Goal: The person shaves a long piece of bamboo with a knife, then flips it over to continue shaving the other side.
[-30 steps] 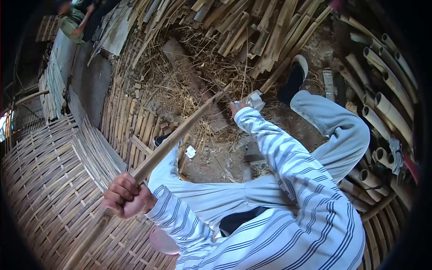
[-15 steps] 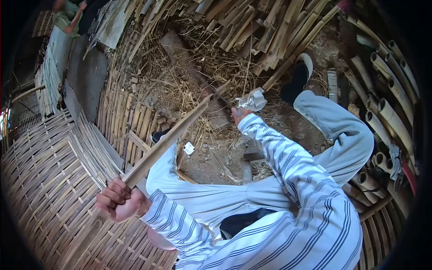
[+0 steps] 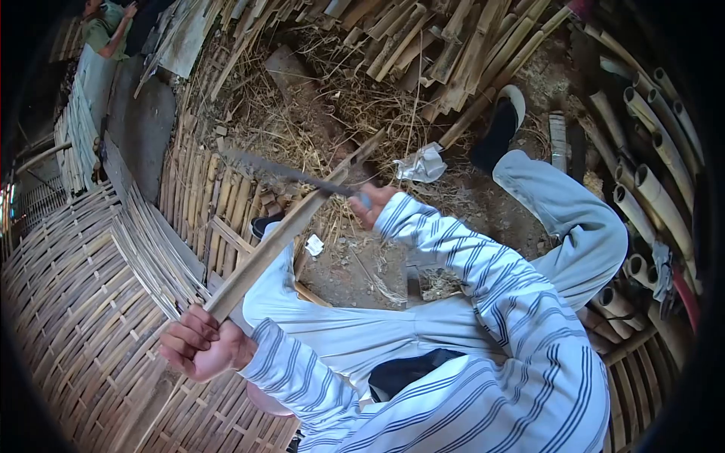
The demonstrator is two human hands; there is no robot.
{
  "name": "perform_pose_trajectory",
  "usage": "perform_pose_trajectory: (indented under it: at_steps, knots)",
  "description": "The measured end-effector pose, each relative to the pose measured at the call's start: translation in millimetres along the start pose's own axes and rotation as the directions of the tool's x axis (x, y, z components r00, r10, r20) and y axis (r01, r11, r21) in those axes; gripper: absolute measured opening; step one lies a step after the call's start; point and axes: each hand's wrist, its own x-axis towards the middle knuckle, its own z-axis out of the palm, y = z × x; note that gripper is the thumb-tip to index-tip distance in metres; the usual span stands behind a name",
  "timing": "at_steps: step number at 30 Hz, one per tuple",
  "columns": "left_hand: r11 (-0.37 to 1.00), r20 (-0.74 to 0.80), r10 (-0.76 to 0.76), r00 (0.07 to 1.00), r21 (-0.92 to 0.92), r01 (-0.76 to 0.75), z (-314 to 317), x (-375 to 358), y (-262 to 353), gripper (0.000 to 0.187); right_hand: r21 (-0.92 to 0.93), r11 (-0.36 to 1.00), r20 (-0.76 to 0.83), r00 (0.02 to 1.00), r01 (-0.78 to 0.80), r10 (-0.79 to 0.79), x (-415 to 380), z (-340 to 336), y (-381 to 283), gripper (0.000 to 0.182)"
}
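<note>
A long split bamboo strip runs diagonally from the lower left to the upper middle. My left hand is wrapped round it in a fist near its lower part. My right hand is closed round the handle of a long knife, near the strip's upper end. The dark blade points left and crosses the strip; whether it touches the bamboo I cannot tell.
Woven bamboo matting lies at the left. Split bamboo pieces are piled at the top, and bamboo poles at the right. Crumpled plastic lies on the ground. Another person is at the top left.
My right hand has moved left and slightly down, away from the crumpled plastic, and the knife blade now extends leftward across the strip. My left hand stays on the strip.
</note>
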Motion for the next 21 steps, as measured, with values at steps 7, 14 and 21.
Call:
perform_pose_trajectory:
  at_steps: [7,14,21]
  knots:
    - [0.999,0.078,0.040,0.996,-0.013,-0.039,16,9,-6,0.043,-0.091,0.888,-0.184,0.884,-0.451,0.431,103,38,128,0.063]
    - [0.999,0.108,0.023,0.994,-0.042,-0.018,7,14,-7,0.042,-0.024,0.858,-0.152,0.850,-0.513,0.504,102,31,134,0.069]
    - [1.000,-0.005,0.029,1.000,0.005,-0.029,-1,14,-10,0.042,-0.109,0.880,-0.192,0.878,-0.462,0.438,82,36,136,0.066]
